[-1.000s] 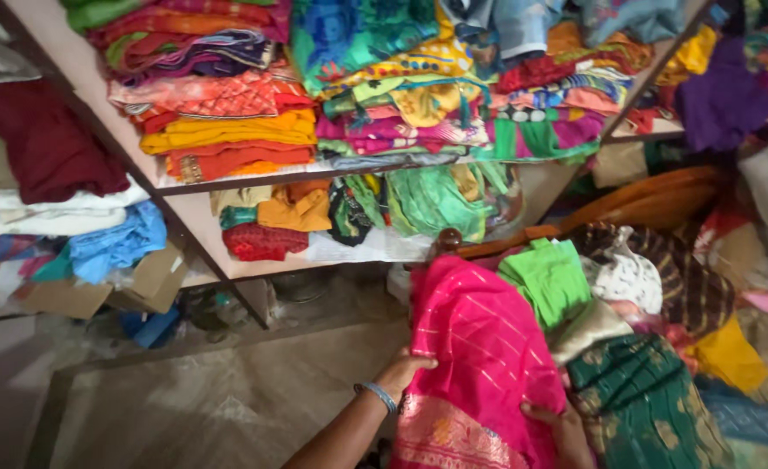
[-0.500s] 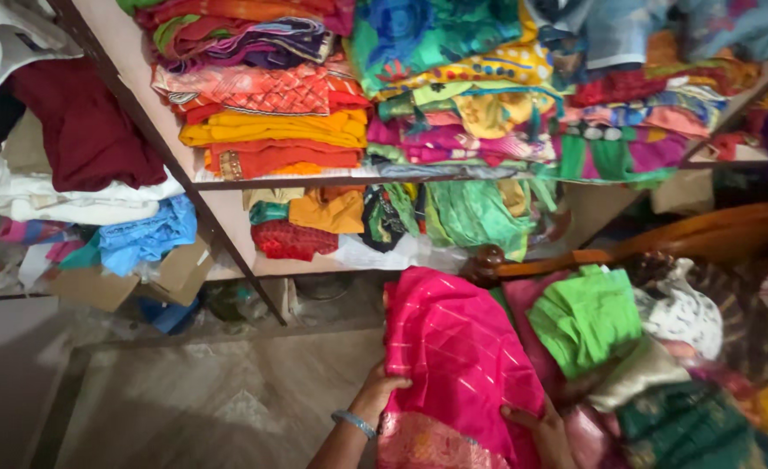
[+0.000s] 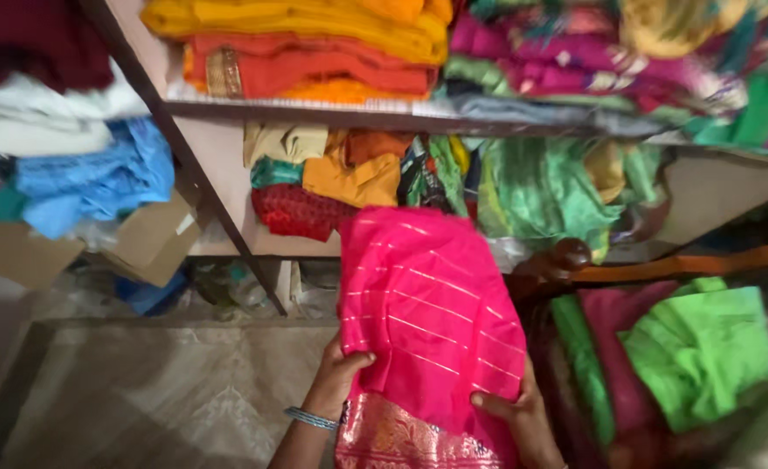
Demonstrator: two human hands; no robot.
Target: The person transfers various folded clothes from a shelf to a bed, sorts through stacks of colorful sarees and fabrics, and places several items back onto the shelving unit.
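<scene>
A folded bright pink cloth (image 3: 427,313) with thin gold stripes and a gold-patterned border at its lower edge is held up in front of the lower shelf. My left hand (image 3: 339,375), with a light blue bangle on the wrist, grips its left edge. Gripping the lower right edge is my right hand (image 3: 514,410). The cloth's upper end reaches the front of the lower shelf (image 3: 280,247), next to a red folded cloth (image 3: 295,212) and an orange one (image 3: 354,180).
Wooden shelves hold stacks of folded clothes: orange and red (image 3: 306,61) above, green cloth (image 3: 540,191) lower right. Blue cloth (image 3: 97,178) and a cardboard box (image 3: 145,243) are at left. A wooden rail (image 3: 662,265) and green folded cloth (image 3: 701,347) lie at right. Patterned floor (image 3: 158,399) below.
Both hands have lifted the pink cloth up and forward toward the lower shelf. The view has moved closer and tilted down, so the top shelf rows have left the frame.
</scene>
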